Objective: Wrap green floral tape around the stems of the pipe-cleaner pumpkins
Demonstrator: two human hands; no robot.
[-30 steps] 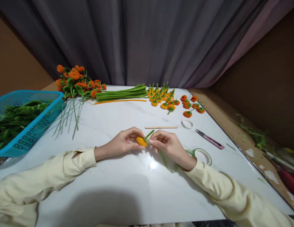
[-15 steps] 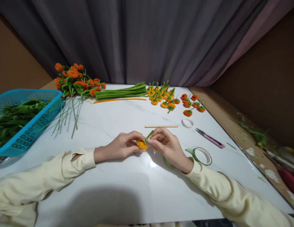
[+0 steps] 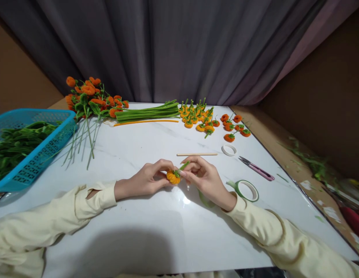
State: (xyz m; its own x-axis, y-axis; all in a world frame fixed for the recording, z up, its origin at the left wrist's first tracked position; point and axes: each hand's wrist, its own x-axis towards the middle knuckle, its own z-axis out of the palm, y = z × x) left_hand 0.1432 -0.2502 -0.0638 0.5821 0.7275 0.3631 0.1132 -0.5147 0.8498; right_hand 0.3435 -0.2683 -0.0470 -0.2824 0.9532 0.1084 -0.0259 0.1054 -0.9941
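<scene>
Above the middle of the white table, my left hand (image 3: 153,177) is closed on a yellow-orange pipe-cleaner flower (image 3: 173,177), thumb and fingers at its left side. A short green stem (image 3: 184,165) slants up to the right from the flower's green base. My right hand (image 3: 204,177) pinches at that base, where the stem meets the flower; its fingertips partly hide the spot. Under my right hand lies a piece of green tape (image 3: 206,200), partly covered. Just right of my right wrist is a roll of green floral tape (image 3: 256,193).
Beyond the hands lie a wooden stick (image 3: 196,154), a white ring (image 3: 229,150) and pink-handled snips (image 3: 258,170). Farther back are green stems (image 3: 150,112), yellow flower heads (image 3: 193,116) and orange flowers (image 3: 229,138). A blue basket (image 3: 37,162) of green leaves stands left, beside an orange bouquet (image 3: 88,90).
The flower has turned slightly between my fingers, and its green stem now leans lower to the right. Both hands stay in nearly the same place.
</scene>
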